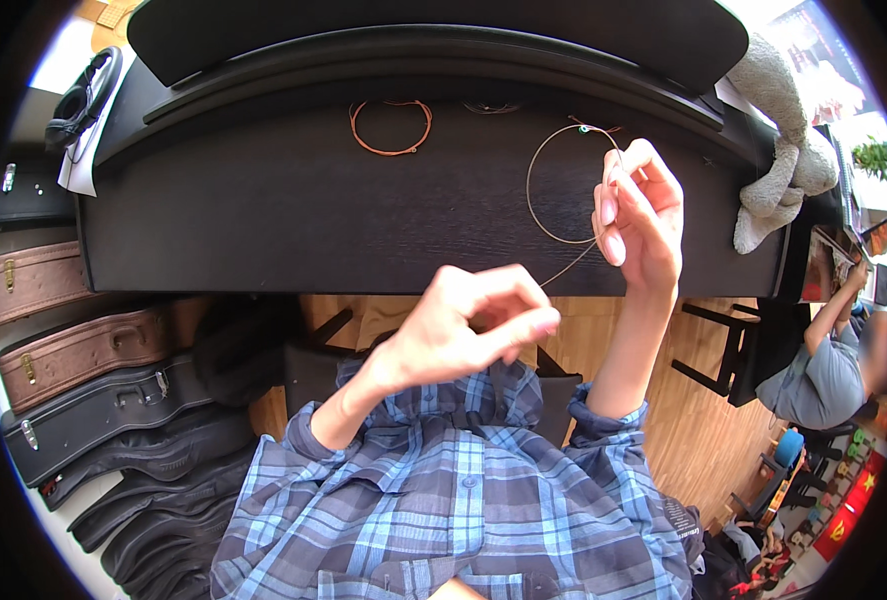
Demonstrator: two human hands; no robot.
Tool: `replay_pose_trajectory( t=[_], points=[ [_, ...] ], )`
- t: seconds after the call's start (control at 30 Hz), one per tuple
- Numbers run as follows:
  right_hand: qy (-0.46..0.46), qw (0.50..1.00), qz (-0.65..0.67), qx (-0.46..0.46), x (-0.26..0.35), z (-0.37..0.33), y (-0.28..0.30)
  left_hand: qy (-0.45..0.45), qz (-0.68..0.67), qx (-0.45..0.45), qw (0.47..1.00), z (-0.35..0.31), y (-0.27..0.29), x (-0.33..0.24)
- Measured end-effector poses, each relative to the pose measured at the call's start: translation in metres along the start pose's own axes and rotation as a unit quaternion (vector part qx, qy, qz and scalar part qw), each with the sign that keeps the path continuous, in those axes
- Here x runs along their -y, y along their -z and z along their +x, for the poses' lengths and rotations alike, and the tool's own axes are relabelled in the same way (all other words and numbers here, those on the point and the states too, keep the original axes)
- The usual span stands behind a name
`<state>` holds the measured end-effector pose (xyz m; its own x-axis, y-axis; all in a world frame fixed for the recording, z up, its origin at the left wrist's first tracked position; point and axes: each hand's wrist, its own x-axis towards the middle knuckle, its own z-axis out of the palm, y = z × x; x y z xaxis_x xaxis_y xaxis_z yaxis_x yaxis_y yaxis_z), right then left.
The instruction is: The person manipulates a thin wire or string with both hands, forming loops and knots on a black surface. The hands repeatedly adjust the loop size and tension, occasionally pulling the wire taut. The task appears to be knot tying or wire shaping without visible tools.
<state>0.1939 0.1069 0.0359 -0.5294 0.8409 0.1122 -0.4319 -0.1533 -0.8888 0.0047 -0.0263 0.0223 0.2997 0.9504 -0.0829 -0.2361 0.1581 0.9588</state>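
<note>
My right hand (643, 215) is raised over the right part of a black tabletop (263, 220), its fingers pinching a thin coiled guitar string (529, 190). The coil hangs as a wide loop to the left of the fingers, and a small teal ball end shows at its top. A loose length of the string slants down to my left hand (478, 320), in front of the table's near edge. That hand is closed, thumb and fingers curled together at the string; the exact grip point is hidden. A copper-coloured coiled string (393, 153) lies farther back on the tabletop.
Another thin coil (491, 107) lies at the table's back. A grey plush toy (783, 130) drapes over the right end; headphones (85, 100) rest at the far left. Instrument cases (93, 345) line the left side. Another person (823, 375) sits at far right.
</note>
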Motion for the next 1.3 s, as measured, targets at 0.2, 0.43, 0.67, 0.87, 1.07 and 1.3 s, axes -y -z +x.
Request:
replay_pose_trajectory(
  t=[0.2, 0.43, 0.67, 0.87, 1.07, 1.3],
  points=[
    [0.058, 0.997, 0.046, 0.016, 0.022, -0.008, -0.026, 0.006, -0.187, 0.064, 0.98, 0.009, -0.03, 0.007],
    [0.091, 0.992, 0.092, 0.013, 0.04, -0.025, -0.052, -0.121, -0.281, -0.096, 0.947, -0.003, -0.049, 0.014],
    [0.119, 0.969, 0.161, 0.141, 0.037, -0.024, -0.062, -0.255, -0.218, -0.22, 0.916, -0.021, -0.041, -0.011],
    [0.098, 0.978, 0.123, 0.135, 0.027, -0.017, -0.083, -0.437, -0.048, -0.212, 0.873, -0.036, 0.004, -0.047],
    [0.089, 0.992, -0.058, 0.071, -0.006, -0.005, -0.077, -0.333, 0.012, -0.299, 0.894, -0.013, 0.037, -0.036],
    [-0.007, 0.989, -0.145, 0.017, -0.057, -0.003, -0.028, -0.121, 0.04, -0.318, 0.94, 0.016, 0.06, 0.011]
  ],
)
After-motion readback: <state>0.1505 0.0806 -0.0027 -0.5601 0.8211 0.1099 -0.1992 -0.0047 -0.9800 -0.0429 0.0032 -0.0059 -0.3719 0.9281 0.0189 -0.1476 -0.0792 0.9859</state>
